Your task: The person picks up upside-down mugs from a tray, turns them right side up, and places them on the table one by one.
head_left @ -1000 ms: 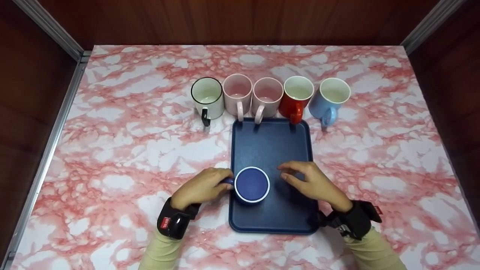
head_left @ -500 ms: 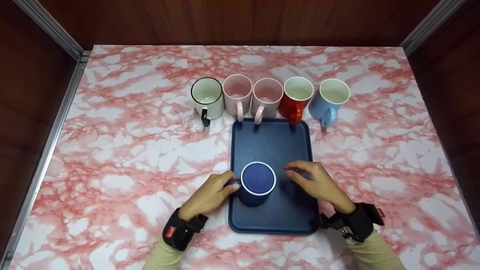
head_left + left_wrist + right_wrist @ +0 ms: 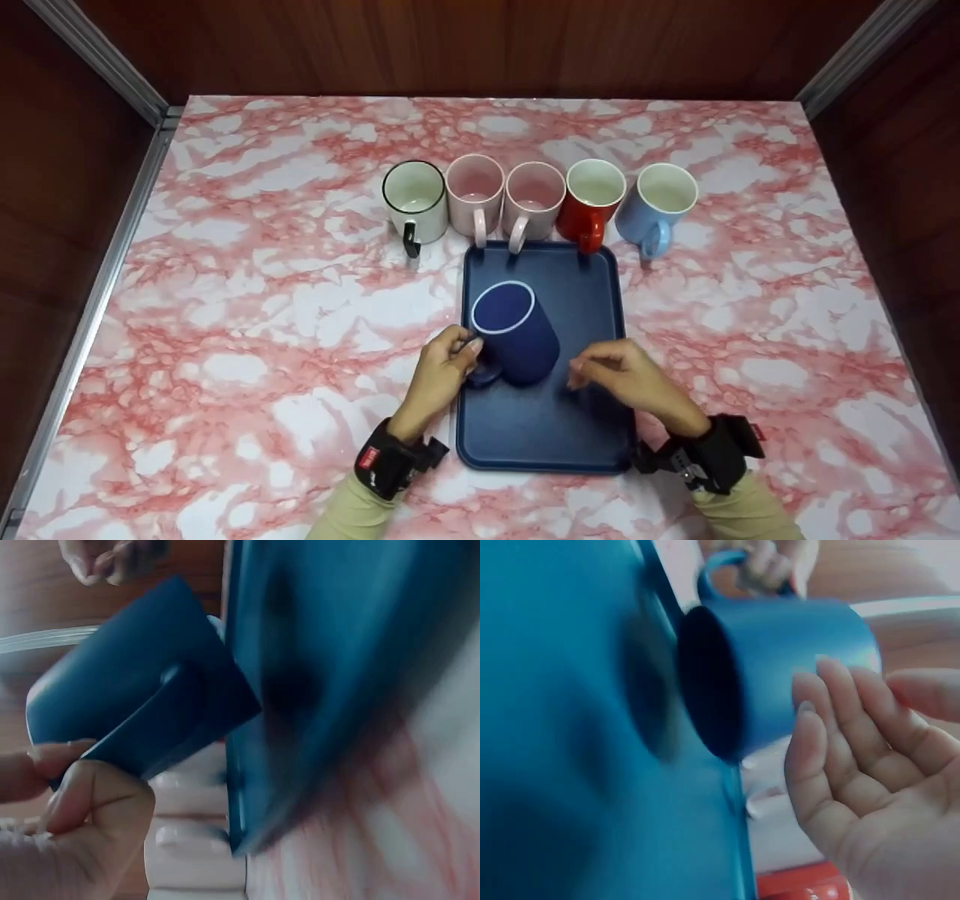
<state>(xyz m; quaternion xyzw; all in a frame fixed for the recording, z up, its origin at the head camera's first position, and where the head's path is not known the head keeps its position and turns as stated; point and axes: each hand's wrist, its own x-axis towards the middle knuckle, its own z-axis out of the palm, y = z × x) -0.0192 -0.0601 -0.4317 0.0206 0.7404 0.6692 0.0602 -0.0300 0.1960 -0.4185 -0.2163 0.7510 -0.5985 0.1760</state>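
In the head view, my left hand (image 3: 441, 371) pinches the handle of a dark blue mug (image 3: 529, 346) between thumb and fingers. Bottom up and tilted, the mug hangs over the blue tray (image 3: 544, 442), its white-ringed base facing up and far left. The right wrist view shows the mug's dark opening (image 3: 709, 682) facing down toward the tray, a gap between them. My right hand (image 3: 637, 381) hovers over the tray's right side, fingers loosely bent and holding nothing, close to the mug. In the left wrist view the thumb (image 3: 112, 799) lies against the handle (image 3: 142, 727).
Along the tray's far end stands a row of upright mugs: a white one with black rim (image 3: 420, 217), two pink ones (image 3: 472, 214), a red one (image 3: 576, 221) and a light blue one (image 3: 637, 217). Wooden walls (image 3: 480, 49) enclose the marbled table (image 3: 262, 315).
My left hand has moved away from me and slightly right, raising the upside-down mug and tilting it so its side shows. The right hand stays nearly in place, slightly lower in view.
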